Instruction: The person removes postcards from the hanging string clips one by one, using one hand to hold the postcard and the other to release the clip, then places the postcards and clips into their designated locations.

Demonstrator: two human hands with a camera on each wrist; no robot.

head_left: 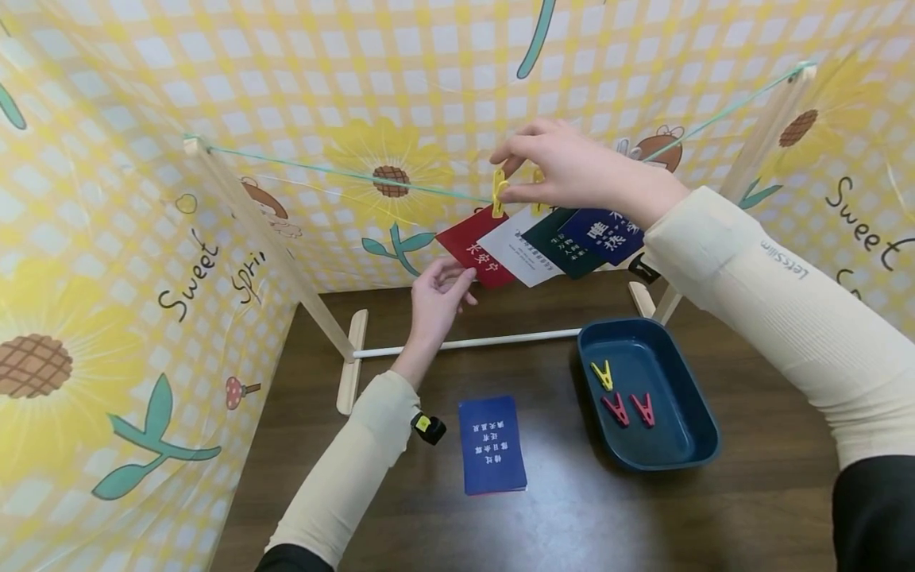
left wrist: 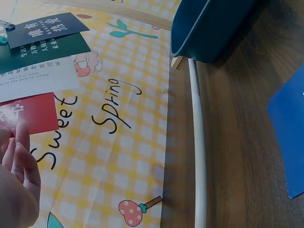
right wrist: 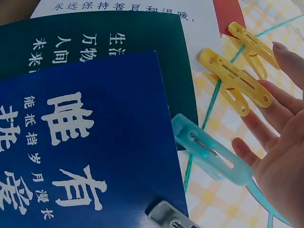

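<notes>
Hanging at the left end of the row, the red card (head_left: 465, 240) meets the green string (head_left: 422, 188) under a yellow clip (head_left: 498, 195). From where I stand, the right hand (head_left: 572, 163) has that clip pinched between thumb and finger. The left hand (head_left: 432, 306) is at the card's lower corner, its fingers loosely bent; I can't tell whether they grip the card or only touch it. Next along the string come a white card (head_left: 523, 253), a dark green card (head_left: 572, 256) and a blue card (head_left: 608, 232), each partly overlapping its neighbour. A second yellow clip (right wrist: 235, 80), a turquoise clip (right wrist: 211, 149) and a grey clip (right wrist: 171, 216) sit along that line. The string runs between the two posts of a wooden frame (head_left: 272, 238), joined low down by a white rod (head_left: 515, 340). Nearer me on the brown counter (head_left: 400, 492) lies a blue printed card pile (head_left: 492, 445); right of it, a dark blue tray (head_left: 665, 441) holds one yellow and two red clips. Yellow checked cloth (head_left: 286, 103) stands behind.
</notes>
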